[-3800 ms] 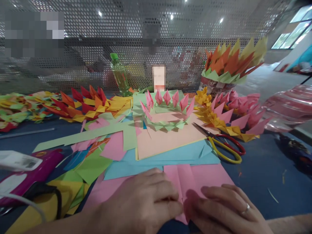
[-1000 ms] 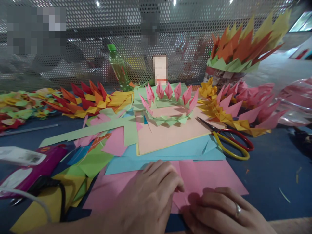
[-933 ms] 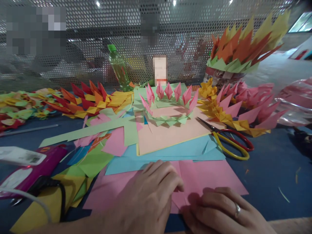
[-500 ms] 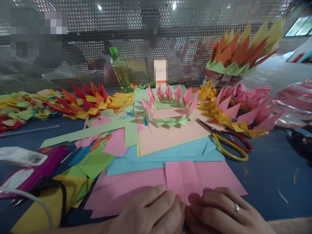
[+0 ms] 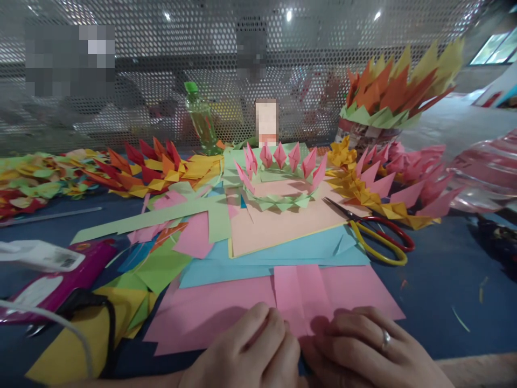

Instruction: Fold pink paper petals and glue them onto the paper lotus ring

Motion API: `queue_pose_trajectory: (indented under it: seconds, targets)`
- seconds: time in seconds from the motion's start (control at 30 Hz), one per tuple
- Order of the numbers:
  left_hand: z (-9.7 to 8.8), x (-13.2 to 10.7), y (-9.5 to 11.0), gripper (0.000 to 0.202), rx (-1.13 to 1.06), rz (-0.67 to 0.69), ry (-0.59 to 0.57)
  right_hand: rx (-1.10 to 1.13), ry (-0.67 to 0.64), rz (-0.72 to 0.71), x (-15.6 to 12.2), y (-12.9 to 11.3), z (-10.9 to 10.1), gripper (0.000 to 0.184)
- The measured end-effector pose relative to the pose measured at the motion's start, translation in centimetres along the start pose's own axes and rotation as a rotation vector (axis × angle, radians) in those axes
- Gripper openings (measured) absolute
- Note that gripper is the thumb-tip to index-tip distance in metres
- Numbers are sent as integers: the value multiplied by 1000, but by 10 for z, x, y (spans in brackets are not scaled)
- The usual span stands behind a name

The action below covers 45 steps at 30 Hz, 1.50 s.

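Observation:
Near the bottom edge, my left hand has its fingers curled at the near end of a creased pink paper strip. My right hand, with a ring on one finger, is bent over the same end from the other side. Both fingertips are partly hidden, but the paper runs down between them. Vertical fold lines show on the strip, which lies over larger pink sheets. Beyond it are blue sheets and a peach sheet. On that stands a pale green paper ring with pink folded petals.
Scissors with red and yellow handles lie right of the sheets. A magenta device and cords lie at left. Folded paper pieces and a green-capped bottle are farther back. At right are pink petals and an orange-yellow paper flower.
My hands stay at the strip's near end, with only a slight shift of the fingers. The whole view has moved a little.

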State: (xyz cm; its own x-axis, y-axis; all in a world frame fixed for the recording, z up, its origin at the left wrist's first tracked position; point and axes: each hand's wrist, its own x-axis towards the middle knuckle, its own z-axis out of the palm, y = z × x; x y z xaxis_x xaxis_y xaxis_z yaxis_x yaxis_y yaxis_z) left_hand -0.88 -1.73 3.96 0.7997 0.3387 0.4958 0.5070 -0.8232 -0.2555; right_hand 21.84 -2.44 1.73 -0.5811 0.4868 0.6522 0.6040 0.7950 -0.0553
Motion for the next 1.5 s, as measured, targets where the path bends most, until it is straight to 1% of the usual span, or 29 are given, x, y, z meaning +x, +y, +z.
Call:
queue_pose_trajectory:
  seconds: [0.1,0.2,0.3,0.43,0.53,0.63,0.73,0.8,0.83,0.93,1.0,1.13,1.2,1.27,1.37,1.47,1.5]
  targets:
    - [-1,3,-1,38,34,2,1,20,-3,-14,-6,0,3,25]
    - [1,3,-1,37,-3,-20,21,28,25,-18,-8,0,6,20]
    - [5,1,-3,38,-80,-55,39,8,34,-14,-4,0,5,25]
    - [9,3,-15,30,-173,-67,41,-14,6,-53,6,2,-3,30]
    - [11,5,-24,24,-266,-123,58,44,-84,-54,9,1,-14,27]
    - [13,4,-30,25,-325,-186,57,123,-179,35,6,-3,-24,28]
    - [15,3,-32,25,-358,-222,69,151,-160,117,2,-2,-28,38]
    - [16,4,-33,23,-396,-255,95,126,-143,159,3,4,-26,45]
    - [16,5,-34,22,-421,-275,110,98,-156,190,5,8,-24,45]
    - [16,7,-37,20,-507,-346,111,-11,-266,291,16,22,-17,44]
    - [15,8,-39,22,-557,-400,102,-48,-339,313,26,30,-12,48]
    - [16,8,-45,26,-601,-456,104,-10,-530,394,45,37,-7,66]
    - [18,8,-47,26,-614,-471,105,13,-579,423,53,38,-6,70]
    - [20,7,-48,27,-626,-478,104,39,-600,428,59,39,-6,67]
    - [23,6,-48,26,-642,-485,105,89,-609,455,64,39,-5,55]
    - [22,6,-48,25,-658,-509,123,157,-586,492,66,40,-5,52]
    - [21,7,-48,24,-664,-522,133,181,-570,508,67,40,-6,46]
